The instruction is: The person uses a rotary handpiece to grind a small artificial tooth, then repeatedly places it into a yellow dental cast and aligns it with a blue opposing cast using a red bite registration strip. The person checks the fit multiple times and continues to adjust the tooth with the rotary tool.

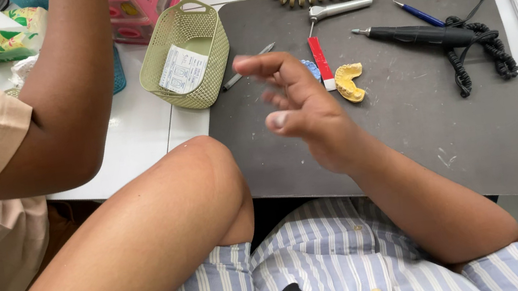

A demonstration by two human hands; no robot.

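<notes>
Open right grip (297,102) above yellow cast (350,81)

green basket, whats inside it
Inside the green basket lies one white printed paper slip, leaning against the near wall. The floor around it looks bare, but the part under the slip is hidden.
</notes>
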